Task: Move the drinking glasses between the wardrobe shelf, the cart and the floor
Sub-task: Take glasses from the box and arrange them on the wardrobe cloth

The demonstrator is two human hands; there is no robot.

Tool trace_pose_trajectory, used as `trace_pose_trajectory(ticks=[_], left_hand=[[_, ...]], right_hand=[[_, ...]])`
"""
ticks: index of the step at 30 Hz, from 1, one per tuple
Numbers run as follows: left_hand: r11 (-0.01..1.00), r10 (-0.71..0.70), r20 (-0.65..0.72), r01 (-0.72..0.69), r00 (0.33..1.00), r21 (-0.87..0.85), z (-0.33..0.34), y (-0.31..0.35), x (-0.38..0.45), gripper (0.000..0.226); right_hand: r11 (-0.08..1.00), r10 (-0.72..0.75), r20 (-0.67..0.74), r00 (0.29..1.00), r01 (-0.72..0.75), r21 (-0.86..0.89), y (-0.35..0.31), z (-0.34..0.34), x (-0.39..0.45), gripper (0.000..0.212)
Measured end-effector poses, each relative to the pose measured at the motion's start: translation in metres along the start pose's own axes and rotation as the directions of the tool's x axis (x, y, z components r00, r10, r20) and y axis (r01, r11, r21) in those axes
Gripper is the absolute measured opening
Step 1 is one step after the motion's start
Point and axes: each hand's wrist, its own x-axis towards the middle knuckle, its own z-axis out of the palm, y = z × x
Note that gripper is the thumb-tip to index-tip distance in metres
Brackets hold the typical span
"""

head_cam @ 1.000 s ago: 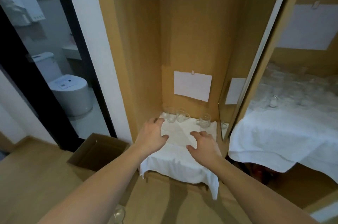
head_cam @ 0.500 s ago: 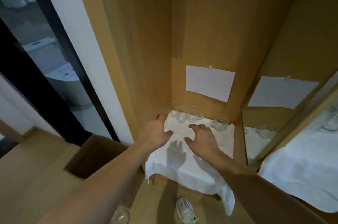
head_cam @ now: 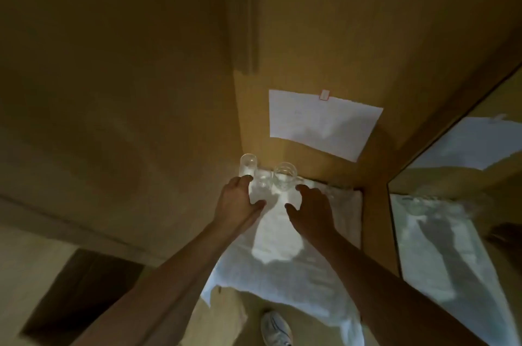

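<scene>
Clear drinking glasses stand in the back left corner of the wardrobe shelf, on a white cloth. A tall glass is furthest left, a small glass sits beside it, and a handled glass mug is to their right. My left hand reaches the foot of the tall glass, thumb spread toward the small glass, gripping nothing. My right hand hovers with fingers spread just right of the mug. It hides whatever stands behind it.
A white paper sheet is taped to the wooden back wall. A mirror door stands at the right and reflects the cloth. A cardboard box sits on the floor at lower left, and a white shoe is below the shelf edge.
Both hands have moved forward across the cloth toward the glasses at the back. The view has closed in on the shelf corner and turned darker.
</scene>
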Motion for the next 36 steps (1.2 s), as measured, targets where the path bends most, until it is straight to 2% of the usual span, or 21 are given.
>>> trace_pose_trajectory(ticks=[3,9,16,21,26,29,32,36], left_hand=[[0.998,-0.042,0.023,0.043,0.999,-0.041,0.024,-0.011,0.035,0.058],[0.984,-0.14,0.04,0.144,0.989,-0.104,0.07,-0.035,0.083,0.075],[0.956,-0.241,0.033,0.243,0.97,-0.164,0.121,-0.064,0.123,0.077],[0.924,-0.314,-0.043,0.294,0.949,-0.245,0.159,-0.08,0.151,0.082],[0.9,-0.336,-0.155,0.268,0.929,-0.345,0.195,-0.091,0.17,0.085],[0.899,-0.309,-0.196,0.219,0.931,-0.38,0.21,-0.096,0.182,0.08],[0.881,-0.31,-0.176,0.212,0.934,-0.424,0.22,-0.099,0.19,0.078],[0.838,-0.382,-0.165,0.266,0.909,-0.477,0.232,-0.103,0.193,0.081]], right_hand=[[0.996,0.084,0.015,0.996,-0.084,0.042,0.011,0.015,0.04,0.061],[0.975,0.209,0.041,0.977,-0.212,0.065,0.042,0.051,0.092,0.057],[0.967,0.243,0.09,0.966,-0.248,0.051,0.073,0.099,0.15,0.059],[0.964,0.244,0.131,0.961,-0.255,0.07,0.094,0.135,0.194,0.072],[0.963,0.255,0.068,0.965,-0.26,0.079,0.117,0.158,0.228,0.081],[0.963,0.238,0.068,0.969,-0.245,0.109,0.129,0.169,0.247,0.083],[0.961,0.225,0.125,0.966,-0.242,0.137,0.132,0.18,0.259,0.076],[0.909,0.276,0.115,0.954,-0.298,0.293,0.134,0.195,0.258,0.05]])
